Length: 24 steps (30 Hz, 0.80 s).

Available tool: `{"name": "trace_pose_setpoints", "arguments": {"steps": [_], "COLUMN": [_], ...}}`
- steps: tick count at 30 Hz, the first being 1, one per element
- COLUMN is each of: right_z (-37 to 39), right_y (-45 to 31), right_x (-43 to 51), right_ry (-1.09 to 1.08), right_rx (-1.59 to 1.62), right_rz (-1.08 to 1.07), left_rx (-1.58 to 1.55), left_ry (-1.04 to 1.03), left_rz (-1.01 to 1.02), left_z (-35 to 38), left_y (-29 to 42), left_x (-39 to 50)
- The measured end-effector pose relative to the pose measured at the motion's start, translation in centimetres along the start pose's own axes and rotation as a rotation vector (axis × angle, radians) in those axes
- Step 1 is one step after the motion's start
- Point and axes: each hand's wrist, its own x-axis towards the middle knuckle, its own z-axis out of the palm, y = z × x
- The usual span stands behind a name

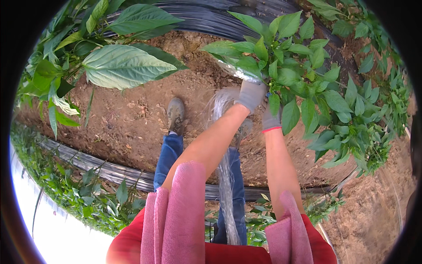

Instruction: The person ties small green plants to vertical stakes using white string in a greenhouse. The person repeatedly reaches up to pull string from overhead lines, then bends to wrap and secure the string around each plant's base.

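Note:
My left hand (251, 95), in a grey glove, reaches into the near side of a leafy pepper plant (293, 66). Its fingers are hidden by leaves. Close beside it is my right hand (271, 119), also gloved in grey with a red cuff edge, and partly covered by foliage. A small blue object, too hidden to name, shows between the hands. Just beyond my left hand lies a shiny silvery sheet or strip (240, 71), partly under leaves. A bundle of clear plastic strings (227, 198) hangs from my waist, and its loose end (219, 104) loops beside my left wrist.
Large pepper leaves (128, 67) jut in from the left. Black plastic mulch (204, 16) covers the bed ahead, and another mulch strip (99, 165) runs behind me. My boot (175, 114) stands on the bare soil path (132, 109). A pink towel (183, 214) drapes over my front.

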Motion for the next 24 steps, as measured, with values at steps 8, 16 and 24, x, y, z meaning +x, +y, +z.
{"name": "trace_pose_setpoints", "arguments": {"steps": [8,16,24], "right_z": [1.7,1.2,-0.7], "right_y": [1.6,2.6,2.6], "right_x": [-2.9,-2.4,-2.9], "right_ry": [-0.219,-0.209,-0.210], "right_rx": [1.540,1.743,2.070], "right_rz": [0.766,0.827,0.875], "left_rx": [0.093,0.431,0.142], "left_ry": [-0.225,-0.205,0.083], "left_rz": [-0.188,-0.039,-0.089], "left_z": [-1.9,-1.1,-1.7], "left_y": [-0.7,-1.5,-1.6], "left_x": [-0.4,-1.4,-2.7]}}
